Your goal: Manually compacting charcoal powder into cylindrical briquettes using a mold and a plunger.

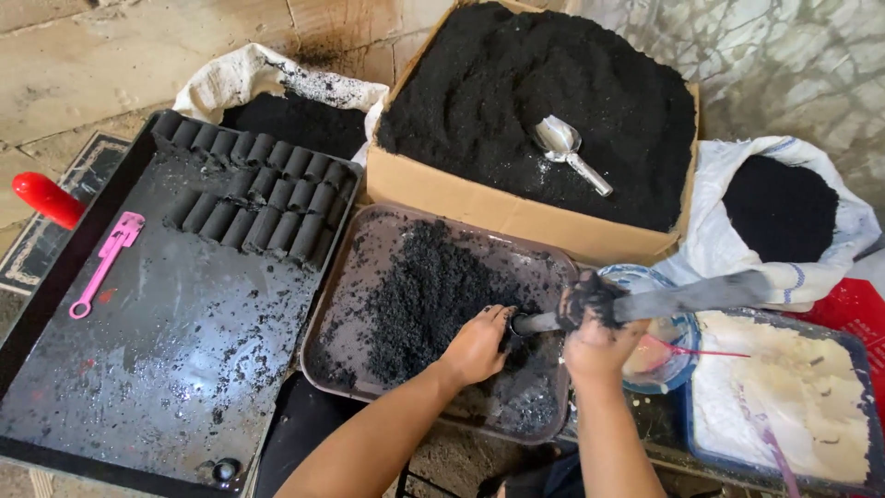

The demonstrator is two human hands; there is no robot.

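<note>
Gripping a grey pipe (682, 297) around its near end, right hand (595, 337), fingers curled tight and caked in black powder. Cupped around the pipe's dark open mouth at 9 o'clock of that fist, left hand (477, 346), fingers bent in and pressed against the mouth, knuckles resting low in a brown tray (369, 242). Lying nearly level, the pipe, its far end pointing toward 3 o'clock over a small glass bowl (645, 277).

Only one view, from the head, looking down. Heaped in the brown tray at 11 o'clock of the left hand, loose black powder (419, 295). At 9 o'clock of that tray, touching its edge, a wide black metal tray (184, 369) with rows of black cylinders (267, 198) packed along its far side and a pink tool (106, 263) lying near its left rim. Beyond that rim, a red handle (46, 198). At 12 o'clock, a cardboard box (479, 203) full of black powder, with a metal scoop (567, 148) lying on top. At 2 o'clock of the right hand, a white sack (737, 249), open, dark powder inside. At 4 o'clock, a blue tub (691, 424) holding pale paste.
</note>
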